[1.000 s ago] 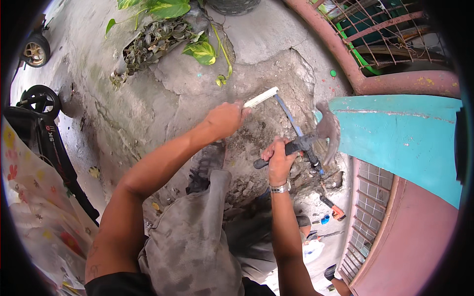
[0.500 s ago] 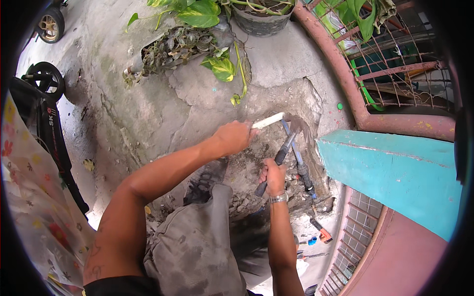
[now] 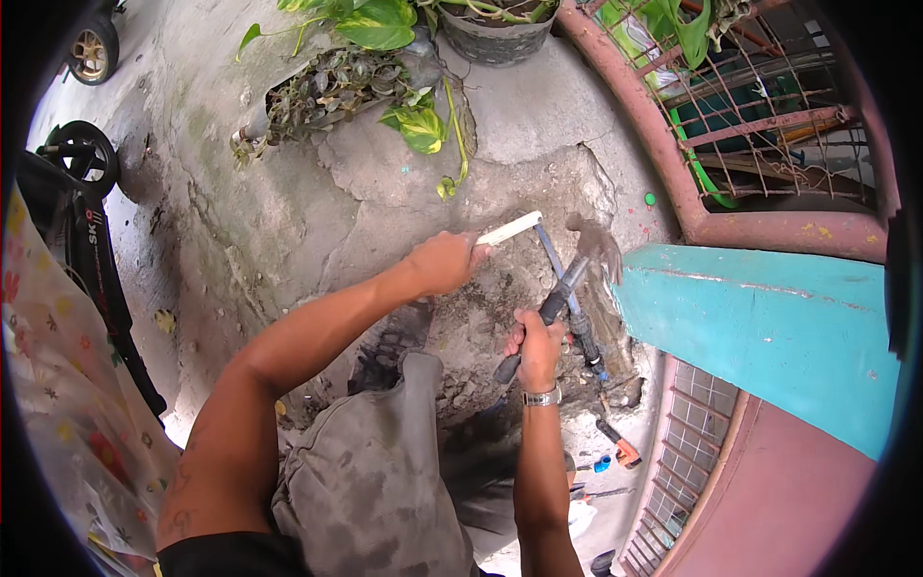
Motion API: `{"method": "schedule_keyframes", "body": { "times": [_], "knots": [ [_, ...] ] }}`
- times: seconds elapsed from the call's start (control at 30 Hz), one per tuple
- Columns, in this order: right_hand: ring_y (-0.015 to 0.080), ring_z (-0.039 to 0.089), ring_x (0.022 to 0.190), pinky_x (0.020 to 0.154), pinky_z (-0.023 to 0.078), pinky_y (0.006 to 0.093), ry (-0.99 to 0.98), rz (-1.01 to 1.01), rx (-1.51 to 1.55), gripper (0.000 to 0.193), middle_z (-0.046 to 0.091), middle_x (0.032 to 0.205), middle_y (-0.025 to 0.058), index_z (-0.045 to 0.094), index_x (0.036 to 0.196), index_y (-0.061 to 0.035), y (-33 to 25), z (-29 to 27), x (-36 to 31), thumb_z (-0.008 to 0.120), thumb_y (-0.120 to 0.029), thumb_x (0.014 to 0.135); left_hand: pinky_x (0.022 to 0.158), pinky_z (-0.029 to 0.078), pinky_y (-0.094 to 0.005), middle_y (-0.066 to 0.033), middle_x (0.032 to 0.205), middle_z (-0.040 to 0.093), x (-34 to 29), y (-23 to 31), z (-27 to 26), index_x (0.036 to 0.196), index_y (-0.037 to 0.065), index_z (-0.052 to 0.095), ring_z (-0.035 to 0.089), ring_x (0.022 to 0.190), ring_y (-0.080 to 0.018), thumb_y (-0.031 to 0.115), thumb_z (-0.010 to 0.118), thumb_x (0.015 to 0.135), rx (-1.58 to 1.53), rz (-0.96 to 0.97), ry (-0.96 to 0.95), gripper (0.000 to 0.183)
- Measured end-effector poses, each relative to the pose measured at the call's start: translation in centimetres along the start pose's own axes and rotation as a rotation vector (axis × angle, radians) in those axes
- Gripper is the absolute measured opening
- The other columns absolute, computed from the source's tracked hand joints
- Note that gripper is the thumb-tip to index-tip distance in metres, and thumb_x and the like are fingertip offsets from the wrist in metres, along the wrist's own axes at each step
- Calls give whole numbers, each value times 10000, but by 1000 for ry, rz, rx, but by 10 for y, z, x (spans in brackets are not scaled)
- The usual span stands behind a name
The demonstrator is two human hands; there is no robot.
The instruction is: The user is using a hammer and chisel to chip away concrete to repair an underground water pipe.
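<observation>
White pipe [image 3: 510, 229] near the frame's centre is clenched in the left hand [image 3: 444, 263] while the right hand [image 3: 540, 348] wraps round a hammer [image 3: 555, 306] just lower right, the step looking like hammering, any further blow wanting steady aim.

White bar [image 3: 511, 228]: one end concealed inside left grip [image 3: 447, 263]. Hammer [image 3: 556, 306]: handle partly covered by right grip [image 3: 538, 351]. Potted plant [image 3: 498, 40]: top cut off at 12 o'clock. Blue object [image 3: 602, 464], 5 o'clock: too small to identify.
</observation>
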State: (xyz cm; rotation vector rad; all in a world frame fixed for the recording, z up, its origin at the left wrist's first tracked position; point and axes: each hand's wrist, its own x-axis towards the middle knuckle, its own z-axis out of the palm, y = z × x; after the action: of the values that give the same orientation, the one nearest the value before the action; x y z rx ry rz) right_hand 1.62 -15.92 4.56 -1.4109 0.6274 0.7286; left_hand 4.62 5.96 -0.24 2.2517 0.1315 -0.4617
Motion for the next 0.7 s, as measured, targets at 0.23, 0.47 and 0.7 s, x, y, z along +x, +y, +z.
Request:
{"method": "schedule_keyframes", "body": {
  "times": [0.23, 0.47, 0.7],
  "knots": [
    [142, 437, 404, 408, 414, 314, 58, -177, 110, 174, 450, 538, 19, 465, 787, -85, 26, 4, 25, 596, -69, 901, 796, 501, -585, -304, 869, 673, -3, 26, -7, 1127, -32, 588, 639, 892, -524, 392, 463, 1048, 24, -7, -22, 449],
    [148, 452, 386, 376, 411, 314, 14, -183, 165, 163, 477, 544, 31, 484, 766, -63, 55, -38, -29, 593, -53, 886, 815, 521, -562, -285, 906, 683, -7, 20, -16, 1164, -31, 563, 663, 907, -492, 392, 417, 1060, 422, 103, -294, 460],
    [114, 505, 436, 398, 412, 274, 39, -319, -69, 296, 528, 586, 30, 512, 789, -44, 22, -34, -56, 625, -226, 993, 756, 501, -478, -202, 848, 665, 17, -9, -39, 1053, -11, 630, 636, 771, -383, 507, 392, 1062, 59, 25, -234, 570]
  ]
}}
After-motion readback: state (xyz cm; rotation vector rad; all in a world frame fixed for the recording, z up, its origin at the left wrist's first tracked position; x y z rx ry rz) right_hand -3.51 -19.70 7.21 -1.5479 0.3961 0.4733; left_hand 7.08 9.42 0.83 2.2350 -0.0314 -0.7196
